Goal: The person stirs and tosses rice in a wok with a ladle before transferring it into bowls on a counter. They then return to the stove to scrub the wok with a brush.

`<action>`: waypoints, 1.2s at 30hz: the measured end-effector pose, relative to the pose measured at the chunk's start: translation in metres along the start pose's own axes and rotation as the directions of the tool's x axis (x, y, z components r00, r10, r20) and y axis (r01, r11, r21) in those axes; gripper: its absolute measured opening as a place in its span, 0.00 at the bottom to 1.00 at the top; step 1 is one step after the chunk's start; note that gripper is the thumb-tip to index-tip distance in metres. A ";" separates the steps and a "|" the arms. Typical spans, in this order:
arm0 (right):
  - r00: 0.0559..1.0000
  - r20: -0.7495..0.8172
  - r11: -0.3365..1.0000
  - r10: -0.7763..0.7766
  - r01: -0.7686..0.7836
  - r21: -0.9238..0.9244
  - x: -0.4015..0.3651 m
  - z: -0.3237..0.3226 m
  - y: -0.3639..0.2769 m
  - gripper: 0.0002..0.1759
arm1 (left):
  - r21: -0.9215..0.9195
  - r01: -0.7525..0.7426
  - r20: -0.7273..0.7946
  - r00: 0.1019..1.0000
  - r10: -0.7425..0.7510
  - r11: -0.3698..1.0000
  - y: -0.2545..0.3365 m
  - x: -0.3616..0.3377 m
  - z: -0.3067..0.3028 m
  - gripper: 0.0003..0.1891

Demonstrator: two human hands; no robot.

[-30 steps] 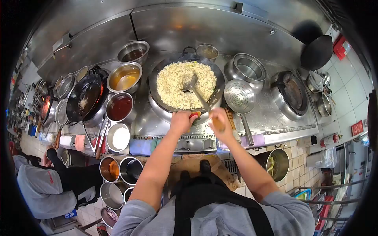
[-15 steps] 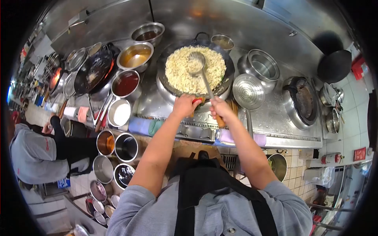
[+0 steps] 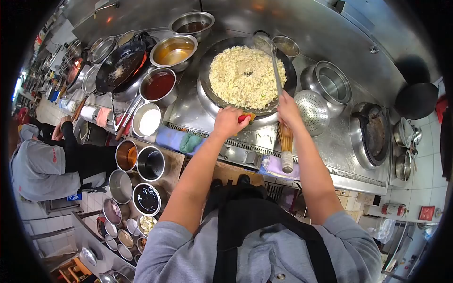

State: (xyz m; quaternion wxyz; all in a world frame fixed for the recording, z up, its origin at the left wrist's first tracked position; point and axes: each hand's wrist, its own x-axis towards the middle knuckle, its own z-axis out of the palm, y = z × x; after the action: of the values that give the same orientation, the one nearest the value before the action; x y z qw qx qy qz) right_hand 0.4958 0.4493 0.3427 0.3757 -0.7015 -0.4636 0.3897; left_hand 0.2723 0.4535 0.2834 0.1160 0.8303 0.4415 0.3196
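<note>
A large black wok point(image 3: 205, 78) full of egg fried rice point(image 3: 247, 78) sits on the burner in front of me. My left hand point(image 3: 230, 121) is closed at its near rim, with a red and orange cloth point(image 3: 246, 117) showing beside the fingers. My right hand point(image 3: 289, 111) is wrapped round the handle of a long steel ladle point(image 3: 276, 70). The ladle's bowl is at the wok's far right rim, clear of the middle of the rice. Just under my right hand, a bamboo wok brush point(image 3: 286, 146) lies at the front of the stove.
A perforated skimmer point(image 3: 311, 111) and a steel pot point(image 3: 332, 82) are to the right. Bowls of amber liquid point(image 3: 173, 51) and red sauce point(image 3: 158, 86) stand left, near another black wok point(image 3: 121, 67). Several pots are below left. A co-worker point(image 3: 45, 162) is at far left.
The ladle's bowl has moved from the middle of the rice to the far right rim, and my right hand has shifted right and up its handle. My left hand stays at the near rim.
</note>
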 end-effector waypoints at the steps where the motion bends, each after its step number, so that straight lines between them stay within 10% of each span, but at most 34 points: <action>1: 0.999 0.012 0.999 0.031 -0.031 0.042 0.017 0.016 -0.003 0.17 | -0.001 -0.003 0.005 1.000 0.003 1.000 0.000 0.000 0.001 0.17; 3: 0.996 0.050 0.997 0.075 -0.074 -0.017 0.019 0.052 -0.014 0.16 | 0.014 -0.008 0.009 1.000 0.008 1.000 -0.001 0.000 0.001 0.16; 7: 0.932 0.157 0.815 -0.326 0.361 -0.453 -0.048 0.077 0.012 0.23 | 0.025 -0.012 0.066 0.998 0.011 1.000 -0.004 0.001 -0.001 0.15; 10: 0.941 0.281 0.763 -0.190 0.322 -0.561 -0.078 0.041 0.011 0.27 | 0.030 -0.034 0.065 0.997 0.032 0.999 -0.006 0.003 -0.001 0.16; 14: 0.937 0.202 0.835 -0.287 0.347 -0.427 -0.048 0.038 0.022 0.28 | 0.007 -0.064 0.050 0.997 0.063 0.998 -0.003 0.004 -0.002 0.17; 16: 0.802 -0.048 0.772 -0.595 0.553 -0.313 -0.038 0.041 0.008 0.28 | 0.009 -0.050 0.053 0.997 0.049 0.999 -0.004 0.003 -0.005 0.18; 17: 0.991 0.121 0.999 -0.050 0.047 0.027 -0.048 0.026 -0.014 0.26 | -0.003 -0.041 0.048 0.998 0.041 0.999 -0.004 0.003 -0.004 0.18; 20: 0.984 0.177 0.948 0.030 -0.085 0.308 -0.035 0.008 -0.026 0.18 | -0.004 -0.032 0.046 0.998 0.032 0.999 -0.004 0.001 -0.001 0.18; 29: 0.991 0.108 0.924 -0.079 0.113 -0.366 -0.002 0.059 -0.021 0.17 | 0.025 -0.025 0.154 0.988 0.021 0.999 -0.007 0.003 -0.005 0.17; 31: 0.881 0.128 0.763 -0.456 0.461 -0.453 -0.025 0.074 0.021 0.22 | 0.017 -0.034 0.149 0.988 0.031 0.999 -0.008 0.002 -0.004 0.16; 34: 0.948 0.313 0.687 -0.053 0.262 -0.678 -0.101 0.025 0.015 0.29 | -0.002 -0.023 0.160 0.987 0.023 1.000 -0.006 0.002 -0.011 0.16; 36: 0.955 0.281 0.579 -0.091 0.281 -0.766 -0.125 -0.023 0.073 0.29 | -0.023 -0.020 0.164 0.986 0.023 1.000 -0.007 0.002 -0.011 0.17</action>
State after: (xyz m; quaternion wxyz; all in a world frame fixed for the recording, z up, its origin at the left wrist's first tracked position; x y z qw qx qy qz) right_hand 0.5094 0.3070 0.3123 0.0100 -0.6964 -0.6969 0.1714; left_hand 0.2615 0.4578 0.2896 0.1572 0.8572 0.4182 0.2560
